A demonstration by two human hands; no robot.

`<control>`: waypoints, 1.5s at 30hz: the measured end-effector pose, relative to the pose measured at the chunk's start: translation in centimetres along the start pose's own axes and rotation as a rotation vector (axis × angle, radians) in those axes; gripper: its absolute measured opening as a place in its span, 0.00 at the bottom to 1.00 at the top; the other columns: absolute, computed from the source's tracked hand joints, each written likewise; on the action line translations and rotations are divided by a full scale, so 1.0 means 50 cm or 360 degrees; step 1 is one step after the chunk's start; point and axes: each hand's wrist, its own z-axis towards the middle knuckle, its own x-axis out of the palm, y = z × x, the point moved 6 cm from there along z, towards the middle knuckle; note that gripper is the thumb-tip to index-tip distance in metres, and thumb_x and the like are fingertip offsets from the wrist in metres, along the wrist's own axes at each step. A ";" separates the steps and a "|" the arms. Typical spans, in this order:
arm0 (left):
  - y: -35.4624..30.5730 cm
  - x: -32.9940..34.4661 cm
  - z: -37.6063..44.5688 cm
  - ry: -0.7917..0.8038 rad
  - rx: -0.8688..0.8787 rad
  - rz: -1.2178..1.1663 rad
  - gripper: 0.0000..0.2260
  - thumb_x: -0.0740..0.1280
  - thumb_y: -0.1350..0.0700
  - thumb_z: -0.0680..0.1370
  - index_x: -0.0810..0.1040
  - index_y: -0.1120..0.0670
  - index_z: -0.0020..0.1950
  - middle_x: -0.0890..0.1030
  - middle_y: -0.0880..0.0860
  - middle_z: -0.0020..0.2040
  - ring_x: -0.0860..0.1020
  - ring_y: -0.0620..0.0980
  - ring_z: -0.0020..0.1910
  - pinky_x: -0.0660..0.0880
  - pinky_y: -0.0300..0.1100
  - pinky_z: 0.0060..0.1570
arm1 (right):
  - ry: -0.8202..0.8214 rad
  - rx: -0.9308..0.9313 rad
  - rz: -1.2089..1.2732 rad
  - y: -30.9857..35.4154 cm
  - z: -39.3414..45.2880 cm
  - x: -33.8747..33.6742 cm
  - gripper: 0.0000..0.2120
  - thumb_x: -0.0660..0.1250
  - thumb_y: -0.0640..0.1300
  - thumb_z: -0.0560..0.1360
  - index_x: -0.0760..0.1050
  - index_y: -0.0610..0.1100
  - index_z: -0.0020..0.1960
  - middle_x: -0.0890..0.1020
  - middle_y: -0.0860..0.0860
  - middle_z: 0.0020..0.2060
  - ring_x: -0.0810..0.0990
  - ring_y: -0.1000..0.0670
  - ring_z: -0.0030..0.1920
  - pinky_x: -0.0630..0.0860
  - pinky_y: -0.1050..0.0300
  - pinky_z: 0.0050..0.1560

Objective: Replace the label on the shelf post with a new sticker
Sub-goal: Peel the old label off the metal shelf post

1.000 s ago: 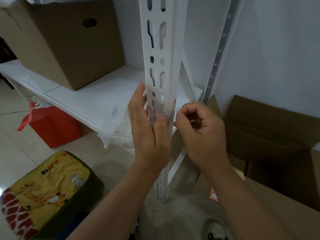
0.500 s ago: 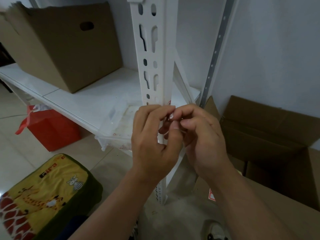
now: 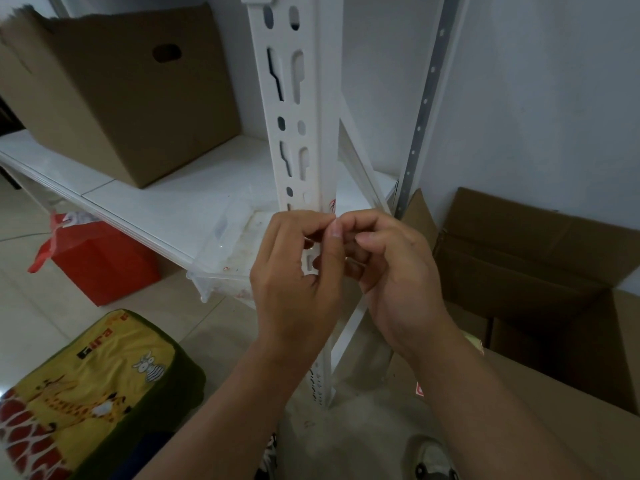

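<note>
I see both hands raised together in front of the white shelf post (image 3: pixel 304 140), fingertips meeting. My left hand (image 3: pixel 298 271) and right hand (image 3: pixel 391 268) have curled fingers pinched toward each other; whether they hold anything I cannot tell. A label (image 3: pixel 331 204) with red marks sits on the post's right face, just above my fingers. A cardboard box (image 3: pixel 117 98) stands far left on the shelf (image 3: pixel 166 206).
</note>
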 end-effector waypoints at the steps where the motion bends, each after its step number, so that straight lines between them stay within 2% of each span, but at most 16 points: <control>1: 0.000 0.000 -0.001 -0.0005 0.0000 -0.0010 0.06 0.65 0.61 0.78 0.78 0.63 0.45 0.76 0.50 0.42 0.74 0.43 0.41 0.71 0.29 0.43 | -0.0004 0.0003 -0.0009 -0.001 0.000 0.000 0.14 0.56 0.39 0.71 0.81 0.44 0.42 0.83 0.48 0.37 0.82 0.47 0.42 0.79 0.56 0.42; 6: 0.022 -0.010 0.005 -0.0085 -0.0400 -0.0279 0.06 0.58 0.55 0.79 0.72 0.48 0.44 0.77 0.46 0.37 0.77 0.47 0.36 0.75 0.37 0.36 | 0.0001 0.0036 0.0104 -0.008 0.003 0.000 0.12 0.56 0.38 0.70 0.79 0.41 0.43 0.82 0.43 0.35 0.81 0.44 0.39 0.78 0.53 0.40; 10: 0.063 -0.018 0.014 -0.0151 -0.0697 -0.0481 0.12 0.54 0.57 0.81 0.70 0.50 0.39 0.75 0.45 0.28 0.77 0.53 0.30 0.75 0.43 0.30 | -0.0099 0.0022 0.0041 -0.013 0.006 -0.015 0.10 0.57 0.39 0.71 0.78 0.41 0.40 0.81 0.43 0.34 0.81 0.43 0.37 0.78 0.52 0.39; 13: 0.101 -0.034 0.021 -0.0190 -0.0770 -0.0301 0.19 0.53 0.59 0.83 0.69 0.53 0.33 0.74 0.47 0.24 0.76 0.48 0.25 0.72 0.37 0.27 | -0.0123 0.0031 0.0026 -0.017 0.006 -0.018 0.10 0.58 0.40 0.70 0.78 0.41 0.38 0.80 0.43 0.33 0.80 0.43 0.36 0.77 0.52 0.39; 17: 0.170 -0.051 0.032 -0.0130 -0.0957 0.0025 0.24 0.56 0.50 0.83 0.73 0.60 0.31 0.75 0.53 0.24 0.79 0.47 0.25 0.76 0.42 0.32 | -0.0171 0.0027 -0.0019 -0.025 0.007 -0.021 0.10 0.58 0.39 0.71 0.77 0.40 0.39 0.80 0.42 0.33 0.79 0.43 0.35 0.76 0.50 0.39; 21: 0.240 -0.029 0.031 0.0184 -0.1121 0.0313 0.19 0.54 0.48 0.84 0.75 0.58 0.41 0.81 0.55 0.38 0.78 0.44 0.35 0.69 0.38 0.34 | -0.0147 0.0102 0.0157 -0.032 0.011 -0.018 0.10 0.57 0.40 0.70 0.77 0.40 0.39 0.79 0.43 0.32 0.79 0.44 0.34 0.75 0.52 0.38; 24: 0.240 -0.023 0.032 0.0170 -0.1100 0.0328 0.13 0.55 0.50 0.84 0.73 0.57 0.48 0.80 0.55 0.45 0.73 0.43 0.38 0.66 0.32 0.34 | -0.0083 0.0166 0.0392 -0.032 0.011 -0.011 0.10 0.57 0.42 0.70 0.76 0.39 0.39 0.78 0.43 0.32 0.78 0.45 0.34 0.75 0.54 0.36; 27: 0.150 -0.037 0.045 0.0008 -0.0654 0.0180 0.06 0.61 0.56 0.82 0.70 0.54 0.46 0.76 0.48 0.41 0.74 0.41 0.40 0.68 0.25 0.39 | 0.0004 0.0212 0.0575 -0.025 0.012 -0.004 0.11 0.59 0.45 0.69 0.76 0.38 0.39 0.76 0.43 0.32 0.76 0.45 0.34 0.75 0.55 0.36; 30: 0.098 -0.045 0.038 -0.0037 -0.0398 0.0141 0.06 0.64 0.57 0.80 0.70 0.52 0.44 0.73 0.41 0.40 0.73 0.38 0.39 0.70 0.27 0.39 | 0.0040 0.0234 0.0640 -0.021 0.014 -0.004 0.12 0.62 0.48 0.66 0.75 0.38 0.39 0.75 0.43 0.33 0.75 0.45 0.34 0.75 0.55 0.36; 32: 0.128 -0.039 0.036 0.0013 -0.0592 0.0171 0.11 0.63 0.54 0.81 0.70 0.54 0.39 0.76 0.47 0.36 0.74 0.42 0.34 0.69 0.28 0.34 | 0.0040 0.0242 0.0677 -0.022 0.014 -0.003 0.12 0.62 0.47 0.66 0.75 0.38 0.38 0.75 0.43 0.32 0.75 0.46 0.33 0.75 0.55 0.36; 35: 0.215 -0.029 0.037 0.0110 -0.0940 0.0309 0.20 0.59 0.50 0.82 0.70 0.60 0.34 0.77 0.61 0.33 0.76 0.57 0.33 0.68 0.40 0.31 | 0.0031 0.0271 0.0716 -0.027 0.011 0.000 0.11 0.62 0.47 0.65 0.75 0.38 0.38 0.74 0.42 0.32 0.74 0.45 0.33 0.75 0.56 0.35; 37: 0.269 -0.018 0.030 0.0283 -0.1073 0.0473 0.22 0.56 0.50 0.83 0.66 0.58 0.31 0.74 0.59 0.30 0.74 0.59 0.31 0.65 0.42 0.30 | 0.0037 0.0287 0.0722 -0.030 0.009 0.002 0.11 0.63 0.47 0.65 0.75 0.38 0.38 0.74 0.42 0.32 0.74 0.45 0.33 0.74 0.56 0.35; 39: 0.317 0.006 0.006 0.0630 -0.1123 0.0774 0.17 0.55 0.52 0.84 0.69 0.57 0.37 0.74 0.55 0.36 0.75 0.56 0.38 0.68 0.44 0.37 | 0.0042 0.0297 0.0722 -0.031 0.009 0.002 0.12 0.62 0.47 0.66 0.75 0.38 0.38 0.74 0.42 0.32 0.74 0.46 0.33 0.75 0.56 0.35; 41: 0.344 0.020 -0.023 0.0911 -0.1192 0.0955 0.06 0.59 0.59 0.80 0.71 0.57 0.56 0.74 0.57 0.54 0.73 0.59 0.57 0.71 0.51 0.53 | 0.0043 0.0299 0.0727 -0.031 0.009 0.001 0.11 0.62 0.47 0.67 0.76 0.38 0.38 0.75 0.43 0.32 0.75 0.46 0.33 0.75 0.56 0.35; 43: 0.356 0.031 -0.043 0.1071 -0.1226 0.1023 0.23 0.61 0.62 0.76 0.63 0.54 0.71 0.67 0.58 0.69 0.65 0.61 0.68 0.64 0.56 0.65 | 0.0039 0.0300 0.0726 -0.032 0.009 -0.002 0.11 0.61 0.46 0.68 0.76 0.38 0.38 0.75 0.43 0.32 0.75 0.47 0.33 0.75 0.56 0.35; 45: 0.340 0.030 -0.029 0.0930 -0.1163 0.1024 0.25 0.62 0.58 0.77 0.61 0.53 0.74 0.65 0.57 0.72 0.63 0.61 0.70 0.62 0.57 0.68 | 0.0038 0.0309 0.0724 -0.033 0.009 -0.002 0.11 0.62 0.46 0.67 0.76 0.38 0.38 0.75 0.43 0.32 0.75 0.47 0.33 0.75 0.56 0.35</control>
